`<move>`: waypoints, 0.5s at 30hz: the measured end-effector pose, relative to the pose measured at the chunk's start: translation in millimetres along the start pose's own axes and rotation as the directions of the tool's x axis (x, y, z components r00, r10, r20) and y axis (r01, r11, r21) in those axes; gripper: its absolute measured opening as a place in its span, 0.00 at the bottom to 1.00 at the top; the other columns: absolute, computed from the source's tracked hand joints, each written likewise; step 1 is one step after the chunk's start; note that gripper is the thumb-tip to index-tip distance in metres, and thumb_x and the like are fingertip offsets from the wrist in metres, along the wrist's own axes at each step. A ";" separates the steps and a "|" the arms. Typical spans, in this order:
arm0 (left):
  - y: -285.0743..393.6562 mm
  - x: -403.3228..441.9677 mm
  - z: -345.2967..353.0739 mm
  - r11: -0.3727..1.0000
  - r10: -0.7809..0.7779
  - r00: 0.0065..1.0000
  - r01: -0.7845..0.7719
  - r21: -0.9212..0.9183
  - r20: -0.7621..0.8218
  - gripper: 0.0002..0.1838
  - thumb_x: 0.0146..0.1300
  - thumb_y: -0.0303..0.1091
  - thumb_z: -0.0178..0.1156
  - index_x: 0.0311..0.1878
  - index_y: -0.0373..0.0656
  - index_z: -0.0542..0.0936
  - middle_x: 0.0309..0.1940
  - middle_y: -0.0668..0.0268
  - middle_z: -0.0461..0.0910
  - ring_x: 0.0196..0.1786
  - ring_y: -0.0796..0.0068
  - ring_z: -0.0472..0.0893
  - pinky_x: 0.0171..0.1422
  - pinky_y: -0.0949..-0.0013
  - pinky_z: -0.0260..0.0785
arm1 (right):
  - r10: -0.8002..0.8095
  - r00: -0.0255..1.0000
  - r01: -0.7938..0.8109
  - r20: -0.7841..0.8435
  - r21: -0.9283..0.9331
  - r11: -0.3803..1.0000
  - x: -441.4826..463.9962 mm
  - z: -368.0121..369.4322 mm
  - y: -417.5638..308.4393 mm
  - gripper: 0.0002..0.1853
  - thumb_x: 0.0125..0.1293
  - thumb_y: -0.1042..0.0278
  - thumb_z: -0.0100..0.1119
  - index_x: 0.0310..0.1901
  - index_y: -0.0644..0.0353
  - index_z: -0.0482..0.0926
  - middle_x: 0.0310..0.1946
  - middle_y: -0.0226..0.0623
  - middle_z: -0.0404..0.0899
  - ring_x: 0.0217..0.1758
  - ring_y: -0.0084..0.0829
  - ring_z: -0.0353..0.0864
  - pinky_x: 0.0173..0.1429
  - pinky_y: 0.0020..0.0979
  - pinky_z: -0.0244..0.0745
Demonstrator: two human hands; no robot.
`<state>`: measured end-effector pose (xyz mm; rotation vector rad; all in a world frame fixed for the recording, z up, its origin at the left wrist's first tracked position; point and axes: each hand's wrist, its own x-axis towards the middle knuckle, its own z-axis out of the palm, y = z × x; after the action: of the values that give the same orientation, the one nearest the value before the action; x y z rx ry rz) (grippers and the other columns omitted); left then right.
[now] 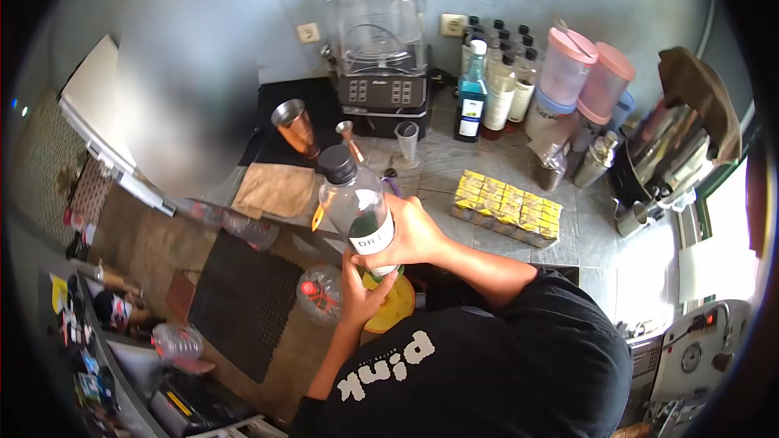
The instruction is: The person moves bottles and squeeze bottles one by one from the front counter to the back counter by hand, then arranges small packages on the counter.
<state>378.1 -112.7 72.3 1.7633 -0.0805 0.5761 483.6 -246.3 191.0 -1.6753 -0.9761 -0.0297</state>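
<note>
Both of my hands are closed around a clear bottle [355, 199] with a black screw cap and a white label with dark letters. My right hand [415, 231] wraps its side at the label. Lower down, the fingers of my left hand [363, 296] grip it near the base. The bottle tilts, its capped end pointing up and away from me. Something dark green shows behind or inside its lower part; I cannot tell which. Below the hands is a yellow round thing [398, 308], partly hidden.
On the tiled counter stand a blender [381, 49], a copper shaker tin [296, 126], a jigger [349, 136], a clear cup [407, 142], a blue bottle [471, 93] and a yellow-topped pack [507, 211]. A clear plastic bottle [320, 292] and a black mat [243, 300] are lower left.
</note>
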 end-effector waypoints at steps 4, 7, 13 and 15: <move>1.4 8.9 15.4 0.999 0.017 0.994 -0.022 0.044 0.108 0.33 0.57 0.31 0.69 0.62 0.34 0.64 0.52 0.53 0.72 0.57 0.59 0.75 0.59 0.61 0.69 | 0.055 0.989 -0.063 -0.134 -0.055 0.997 -7.4 -29.4 11.5 0.33 0.36 0.53 0.81 0.43 0.63 0.78 0.34 0.37 0.85 0.37 0.26 0.85 0.45 0.31 0.81; 2.2 7.8 19.6 1.000 -0.023 0.975 0.020 0.014 0.220 0.28 0.59 0.26 0.66 0.62 0.34 0.67 0.54 0.53 0.73 0.58 0.60 0.77 0.61 0.62 0.70 | 0.066 0.952 -0.102 -0.299 -0.107 0.989 -13.1 -58.9 21.7 0.34 0.35 0.60 0.83 0.45 0.65 0.77 0.36 0.33 0.84 0.39 0.23 0.83 0.47 0.29 0.80; -6.6 -0.3 24.2 0.995 0.001 0.895 -0.047 0.091 0.446 0.14 0.61 0.28 0.63 0.50 0.36 0.78 0.43 0.56 0.80 0.50 0.60 0.80 0.56 0.65 0.71 | 0.020 0.772 -0.173 -0.636 -0.179 0.968 -8.7 -140.3 50.9 0.31 0.38 0.59 0.81 0.41 0.69 0.77 0.31 0.40 0.85 0.35 0.26 0.85 0.43 0.31 0.81; -5.5 -3.8 27.6 0.996 -0.006 0.886 -0.033 0.077 0.464 0.13 0.61 0.28 0.63 0.48 0.37 0.79 0.43 0.56 0.80 0.49 0.59 0.80 0.54 0.65 0.72 | -0.009 0.693 -0.291 -0.721 -0.292 0.911 -4.7 -162.9 59.3 0.29 0.39 0.58 0.81 0.41 0.65 0.78 0.31 0.40 0.86 0.36 0.28 0.86 0.44 0.33 0.81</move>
<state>386.0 -137.8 61.4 1.9528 -0.4083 0.1543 590.1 -382.9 200.1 -1.8598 -0.2333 -0.7684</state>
